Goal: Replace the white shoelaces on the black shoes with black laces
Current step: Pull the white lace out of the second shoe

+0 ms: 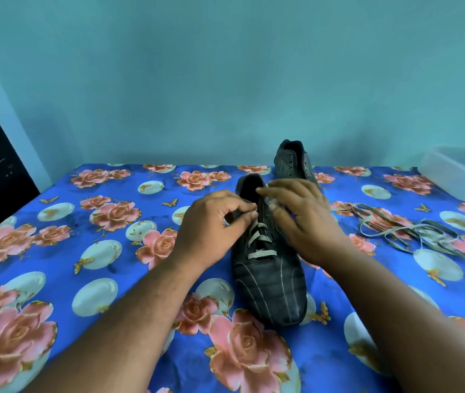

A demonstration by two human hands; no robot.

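Near shoe [269,282]: black, toe toward the viewer, on the flowered cloth [55,251]; white lace [261,241] crosses its lower eyelets.
Left hand [211,225]: thumb and forefinger pinch the lace at the upper eyelets.
Right hand [302,219]: fingers spread loosely over the shoe's collar; whether they hold the lace is unclear.
Far shoe [293,161]: unlaced, behind.
Loose laces [401,231]: heaped at right, near a clear tub [461,171].

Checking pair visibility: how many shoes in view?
2. Near black striped leather shoe, white-laced, under both hands; far black striped shoe, apparently unlaced, behind it against the wall.
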